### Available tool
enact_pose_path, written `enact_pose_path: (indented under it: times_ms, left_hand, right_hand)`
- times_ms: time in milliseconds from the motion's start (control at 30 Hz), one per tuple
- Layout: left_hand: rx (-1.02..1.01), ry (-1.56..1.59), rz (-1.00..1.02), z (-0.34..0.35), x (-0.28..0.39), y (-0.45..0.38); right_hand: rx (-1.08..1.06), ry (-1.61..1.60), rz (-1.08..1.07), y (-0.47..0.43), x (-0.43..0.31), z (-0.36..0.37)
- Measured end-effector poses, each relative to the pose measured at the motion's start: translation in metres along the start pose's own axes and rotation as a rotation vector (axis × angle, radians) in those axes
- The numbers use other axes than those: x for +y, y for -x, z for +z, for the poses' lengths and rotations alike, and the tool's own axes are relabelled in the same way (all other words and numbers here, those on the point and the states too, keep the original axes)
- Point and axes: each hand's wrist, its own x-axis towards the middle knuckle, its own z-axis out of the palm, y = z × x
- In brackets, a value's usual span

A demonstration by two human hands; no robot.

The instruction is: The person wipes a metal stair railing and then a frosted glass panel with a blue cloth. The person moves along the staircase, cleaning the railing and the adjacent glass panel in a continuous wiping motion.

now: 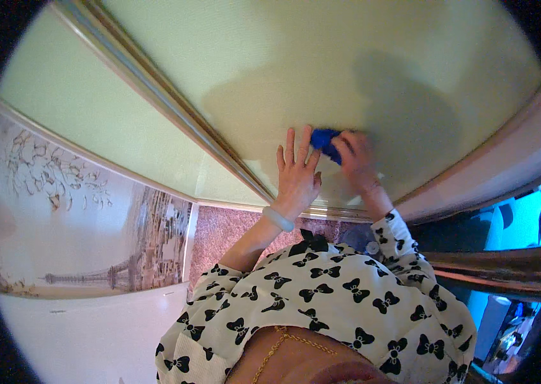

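Observation:
In front of me stands a large pale yellow-green panel point(270, 53) with a metal-edged frame. My left hand point(297, 175) lies spread on its lower part, palm to the surface, with a pale bangle point(278, 219) at the wrist. Just right of it, my right hand point(358, 156) presses a blue cloth point(326, 143) against the panel. This hand is blurred, and part of the cloth is hidden under its fingers. The left fingertips come close to the cloth's left edge; whether they touch it I cannot tell.
A metal-edged frame strip point(174, 105) runs diagonally to the left, with a second green panel point(102, 101) beyond. A panel printed with a tower scene point(83, 230) stands far left. Pink carpet point(222, 235) lies below. A clear plastic container point(354, 237) is near my right forearm.

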Motion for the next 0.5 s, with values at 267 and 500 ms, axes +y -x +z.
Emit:
enact_pose_path:
  times_ms: [267, 500]
  left_hand:
    - [0.214, 0.06, -0.042, -0.017, -0.053, 0.001]
    - [0.108, 0.234, -0.105, 0.005, -0.026, 0.033]
  right_hand:
    - [0.55, 0.248, -0.012, -0.146, -0.021, -0.042]
    - [-0.091, 0.259, -0.289, -0.043, -0.059, -0.006]
